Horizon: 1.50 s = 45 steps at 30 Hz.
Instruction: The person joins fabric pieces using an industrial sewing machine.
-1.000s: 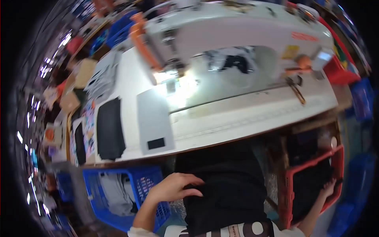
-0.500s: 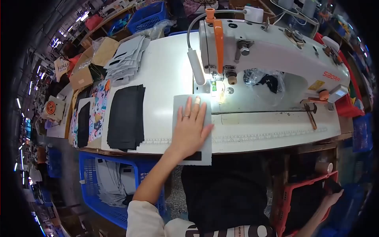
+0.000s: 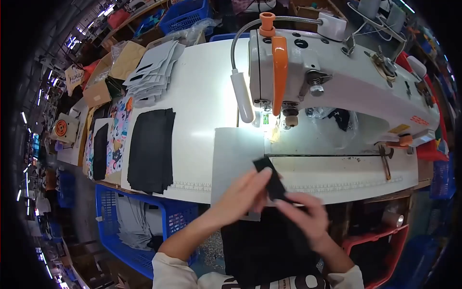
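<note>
Left hand: your left hand (image 3: 242, 193) has its fingers (image 3: 263, 177) pinching the black fabric piece (image 3: 271, 173) near its upper end.
Right hand: your right hand (image 3: 309, 220) grips the lower end of that piece.
Under the hands: the grey panel (image 3: 234, 153) lies flat on the worktop (image 3: 202, 96), reaching up to the sewing machine (image 3: 337, 72).
Left of you: a stack of black cloth (image 3: 151, 149) sits on the worktop, with a blue crate (image 3: 126, 217) below the edge.
</note>
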Available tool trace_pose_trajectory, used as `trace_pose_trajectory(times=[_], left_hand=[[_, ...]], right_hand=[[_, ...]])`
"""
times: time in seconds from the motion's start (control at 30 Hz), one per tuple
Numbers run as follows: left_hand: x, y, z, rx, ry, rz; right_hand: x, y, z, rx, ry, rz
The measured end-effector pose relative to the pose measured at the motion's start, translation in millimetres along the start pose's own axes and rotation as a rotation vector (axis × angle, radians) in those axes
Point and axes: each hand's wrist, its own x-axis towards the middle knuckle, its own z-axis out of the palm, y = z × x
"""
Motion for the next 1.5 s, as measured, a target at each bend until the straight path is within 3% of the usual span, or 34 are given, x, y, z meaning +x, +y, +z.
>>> trace_pose_trajectory(times=[0.03,0.1,0.17,0.27,0.43,0.53,0.67,1.07,1.17,1.5], left_hand=[[1.6,2.1,-4.4,0.002,0.004,-0.007],[7.0,11.1,-20.2,-0.022,0.211,-0.008],[18.4,18.5,-35.0,-0.03,0.308,-0.012],[38.8,18.0,-62.2,0.27,0.453,0.197],[71.2,21.2,-95.2,0.492,0.498,0.181],[85.4,12.2,-97.4,0.718,0.556,0.347],[90.2,16.1,-91.1,0.84,0.635,0.34],[93.6,16.6,-90.3,0.878,0.688,0.384],[92.9,17.6,-88.8,0.84,0.69,0.374],[87.1,11.4,-93.6,0.861,0.767,0.438]], right_hand=[[7.1,-2.2,15.2,-0.047,-0.136,-0.134],[21.9,1.8,38.3,-0.033,-0.385,-0.238],[23.9,4.4,55.9,-0.027,-0.379,-0.219],[21.9,9.4,74.8,-0.009,-0.376,-0.178],[15.5,22.9,87.3,-0.027,-0.335,-0.247],[9.9,26.8,89.5,-0.041,-0.363,-0.244],[11.9,23.6,88.3,-0.116,-0.39,-0.265],[18.4,17.0,80.8,-0.13,-0.511,-0.207],[28.7,2.8,70.6,-0.141,-0.648,-0.113],[61.7,19.3,82.6,-0.176,-0.63,-0.187]])
